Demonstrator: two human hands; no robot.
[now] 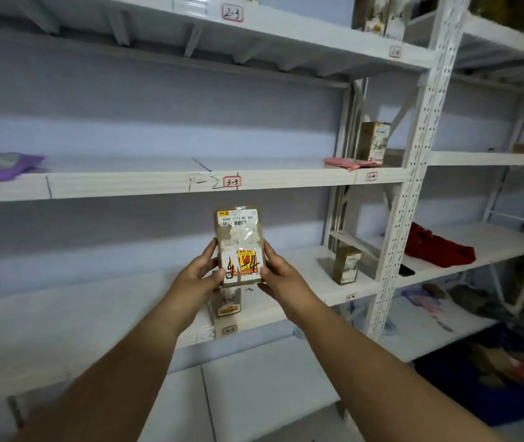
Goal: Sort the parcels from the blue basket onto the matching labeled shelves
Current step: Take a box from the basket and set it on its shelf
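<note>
The cardboard parcel (240,245) is held upright in front of the shelving, label side to the camera, with "4-4" handwritten in black across its lower sticker. The left hand (198,271) grips its lower left edge, thumb on the face; the right hand (278,271) grips the lower right edge likewise, fingers curled behind.

Judgement: the step in hand is reading the mark and matching it to a shelf tag. The tag (351,297) to the lower right appears to read 4-4, so the parcel should go on that section of shelf (311,275), set clear of the small brown box (346,264) standing there, mark facing outward.

Limits: that tag is small and not firmly legible. A second parcel (227,303) is partly hidden behind the hands. The blue basket (490,374), lower right, is blurred; its contents cannot be told apart.
</note>
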